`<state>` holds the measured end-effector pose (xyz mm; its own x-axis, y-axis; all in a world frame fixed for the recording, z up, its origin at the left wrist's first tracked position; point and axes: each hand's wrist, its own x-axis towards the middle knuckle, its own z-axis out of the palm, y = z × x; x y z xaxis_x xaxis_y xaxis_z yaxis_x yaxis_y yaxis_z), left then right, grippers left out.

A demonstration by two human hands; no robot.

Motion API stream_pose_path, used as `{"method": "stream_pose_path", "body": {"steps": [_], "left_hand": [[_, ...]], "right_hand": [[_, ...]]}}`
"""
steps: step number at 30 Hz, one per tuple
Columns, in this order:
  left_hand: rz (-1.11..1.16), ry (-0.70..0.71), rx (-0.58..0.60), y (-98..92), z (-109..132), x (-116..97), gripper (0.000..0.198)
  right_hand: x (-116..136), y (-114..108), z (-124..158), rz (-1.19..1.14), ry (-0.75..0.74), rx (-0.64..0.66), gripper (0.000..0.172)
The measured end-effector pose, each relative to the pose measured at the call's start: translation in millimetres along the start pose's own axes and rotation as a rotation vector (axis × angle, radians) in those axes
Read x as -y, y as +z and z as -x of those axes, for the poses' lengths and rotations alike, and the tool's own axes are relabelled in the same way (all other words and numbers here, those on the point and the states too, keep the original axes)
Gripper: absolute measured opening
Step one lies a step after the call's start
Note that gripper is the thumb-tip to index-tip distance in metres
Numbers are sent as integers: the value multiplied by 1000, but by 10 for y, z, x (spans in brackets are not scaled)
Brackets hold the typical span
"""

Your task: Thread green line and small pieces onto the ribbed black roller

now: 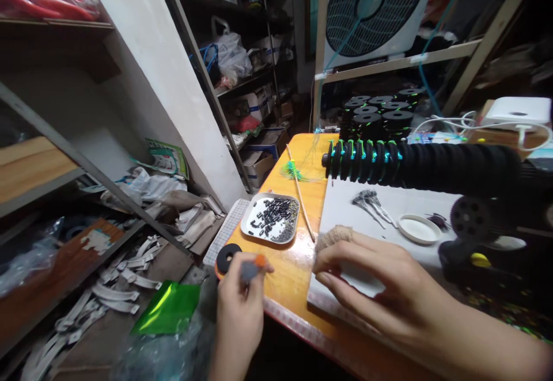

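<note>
My left hand (240,306) is at the table's near left corner, fingers closed round a small tool with an orange tip (254,265), beside a black disc spool (227,255). My right hand (380,280) rests on a white board (415,202), fingers bent and pinched near its left edge beside a ball of tan twine (334,235); what it pinches is too small to see. Beyond my left hand stands a square metal tray (271,217) of small black tubes.
A long black foam roll with green thread rings (389,159) spans the table on a stand. A thin stick (300,197), a white lid (418,228), stacked black spools (380,113), a fan (375,4) and cluttered shelves (242,76) surround the orange table (294,266).
</note>
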<state>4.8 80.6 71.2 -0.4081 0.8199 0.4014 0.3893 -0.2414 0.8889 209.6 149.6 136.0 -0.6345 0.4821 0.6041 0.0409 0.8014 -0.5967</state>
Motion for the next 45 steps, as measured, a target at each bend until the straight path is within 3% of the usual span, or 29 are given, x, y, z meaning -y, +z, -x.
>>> {"method": "stream_pose_path", "body": {"steps": [2, 4, 7, 11, 14, 17, 20, 23, 26, 28, 32, 37, 45], "left_hand": [[-227, -13, 178, -66, -51, 92, 12], [-280, 15, 225, -77, -73, 141, 13], [-315, 42, 183, -43, -58, 150, 20], [-304, -2, 7, -11, -15, 99, 22], [-250, -5, -3, 10, 12, 44, 21], [-112, -122, -48, 69, 64, -33, 24], [187, -200, -119, 181, 162, -138, 25], [540, -272, -41, 325, 291, -231, 27], [660, -466, -10, 456, 404, -277, 28], [645, -533, -24, 524, 453, -284, 35], [634, -561, 63, 603, 508, -288, 43], [374, -603, -80, 586, 569, -315, 47], [140, -627, -118, 528, 557, -380, 38]], "right_hand": [[3, -8, 1, 14, 23, 14, 14], [10, -20, 0, 29, 43, 30, 13], [13, -35, -2, 40, 42, 37, 12], [-10, -32, -5, 30, 11, 34, 10], [-33, -25, 5, 26, 8, 47, 10], [-43, -20, 18, 34, 14, 63, 11], [-36, -11, 18, 55, 8, 51, 12], [-25, 6, 10, 56, 4, -12, 13], [-28, 26, 10, 22, 24, -61, 13], [-36, 34, 15, 6, 47, -68, 13], [-44, 28, 23, -3, 81, -88, 11], [-7, 25, 24, -51, 85, -60, 12], [7, 39, 25, -42, 88, -50, 12]]}}
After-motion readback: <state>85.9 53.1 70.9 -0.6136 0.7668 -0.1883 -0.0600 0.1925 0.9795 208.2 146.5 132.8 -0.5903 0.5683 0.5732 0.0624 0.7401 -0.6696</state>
